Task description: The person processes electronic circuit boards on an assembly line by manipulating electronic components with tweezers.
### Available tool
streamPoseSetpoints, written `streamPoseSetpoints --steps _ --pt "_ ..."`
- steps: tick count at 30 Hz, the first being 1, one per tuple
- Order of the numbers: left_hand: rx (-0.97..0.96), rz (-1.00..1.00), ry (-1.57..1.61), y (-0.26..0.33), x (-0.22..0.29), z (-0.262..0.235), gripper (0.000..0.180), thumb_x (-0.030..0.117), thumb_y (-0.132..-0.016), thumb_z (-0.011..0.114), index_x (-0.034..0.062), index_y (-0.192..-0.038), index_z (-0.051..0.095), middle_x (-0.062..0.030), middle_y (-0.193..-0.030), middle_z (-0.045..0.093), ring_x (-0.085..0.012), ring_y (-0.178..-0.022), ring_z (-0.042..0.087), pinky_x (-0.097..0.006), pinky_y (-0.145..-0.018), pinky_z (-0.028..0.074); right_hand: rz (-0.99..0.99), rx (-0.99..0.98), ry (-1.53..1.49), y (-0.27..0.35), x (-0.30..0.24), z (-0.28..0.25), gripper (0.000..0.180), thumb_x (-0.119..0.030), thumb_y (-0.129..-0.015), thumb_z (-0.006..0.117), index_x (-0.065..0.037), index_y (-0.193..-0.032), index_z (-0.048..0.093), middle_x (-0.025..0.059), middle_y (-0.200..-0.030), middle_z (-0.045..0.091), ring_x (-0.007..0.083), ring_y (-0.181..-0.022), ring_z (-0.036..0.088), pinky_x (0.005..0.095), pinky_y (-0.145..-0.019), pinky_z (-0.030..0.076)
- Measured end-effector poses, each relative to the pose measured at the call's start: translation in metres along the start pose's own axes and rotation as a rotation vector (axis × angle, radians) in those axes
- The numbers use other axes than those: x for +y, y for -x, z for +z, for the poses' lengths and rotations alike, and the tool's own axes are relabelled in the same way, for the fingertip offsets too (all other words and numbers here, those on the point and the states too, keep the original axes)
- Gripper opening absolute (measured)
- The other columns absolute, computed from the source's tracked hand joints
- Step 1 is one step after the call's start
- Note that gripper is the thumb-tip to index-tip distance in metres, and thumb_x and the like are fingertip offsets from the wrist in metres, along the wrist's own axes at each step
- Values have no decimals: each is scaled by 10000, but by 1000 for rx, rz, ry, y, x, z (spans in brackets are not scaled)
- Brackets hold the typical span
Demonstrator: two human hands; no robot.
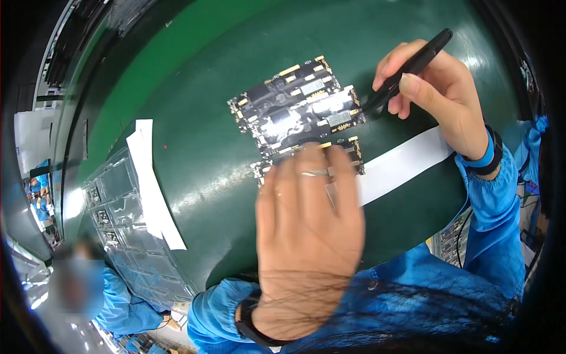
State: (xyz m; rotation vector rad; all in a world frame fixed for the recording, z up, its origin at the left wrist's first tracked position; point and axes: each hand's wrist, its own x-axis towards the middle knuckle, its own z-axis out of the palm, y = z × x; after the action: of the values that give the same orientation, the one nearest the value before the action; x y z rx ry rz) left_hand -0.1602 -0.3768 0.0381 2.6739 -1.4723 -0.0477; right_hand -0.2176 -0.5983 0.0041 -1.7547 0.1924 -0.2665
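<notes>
Several black printed circuit boards (289, 123) with gold and silver parts lie in an overlapping stack on the green work mat. My left hand (309, 215) reaches over the nearest board (356, 154), palm down, its fingers stretched out and slightly blurred. The fingertips cover much of that board. A slim black pen-shaped tool (420, 61) is gripped between the thumb and fingers of my right hand (445, 88). It slants down to the left, its lower end by the right edge of the middle board. Whether the tip touches the board I cannot tell.
A white paper strip (407, 164) lies on the green mat (224, 53) beside my left hand. Another white strip (154, 192) rests against a clear plastic tray (138, 253) of compartments, some holding small boards. A person in blue (121, 304) is at the lower left.
</notes>
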Motion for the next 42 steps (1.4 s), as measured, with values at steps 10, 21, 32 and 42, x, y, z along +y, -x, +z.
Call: streamPoseSetpoints --steps 10,21,32,42 --pt "-113 -16 -27 4 -19 -7 328 92 -819 681 8 -1129 613 -102 -1025 588 -236 -835 600 -361 -736 469 64 -15 -136 2 -5 -2 193 -102 -970 632 10 -1127 642 74 -1029 666 86 -793 599 226 -700 510" --pt "-224 -85 267 -6 -46 -30 366 53 -801 754 9 -1110 562 -188 -938 645 -359 -861 658 -432 -744 526 50 -16 -154 -1 -10 -1 173 -83 -972 608 20 -1108 637 86 -1047 658 100 -799 597 246 -729 512" --pt "401 -33 475 -71 -77 -20 703 176 -830 761 -108 -1354 389 -315 -1242 506 -462 -1113 524 -465 -973 444 56 39 -125 7 -3 3 186 -113 -998 568 4 -1136 611 100 -1055 664 113 -815 626 250 -691 516" --pt "-119 290 136 53 62 21 798 504 -812 676 22 -1417 482 -203 -1337 484 -325 -1269 473 -440 -1134 375 126 -135 -189 6 -15 14 185 -86 -975 609 27 -1119 631 80 -1043 662 121 -864 636 255 -731 523"
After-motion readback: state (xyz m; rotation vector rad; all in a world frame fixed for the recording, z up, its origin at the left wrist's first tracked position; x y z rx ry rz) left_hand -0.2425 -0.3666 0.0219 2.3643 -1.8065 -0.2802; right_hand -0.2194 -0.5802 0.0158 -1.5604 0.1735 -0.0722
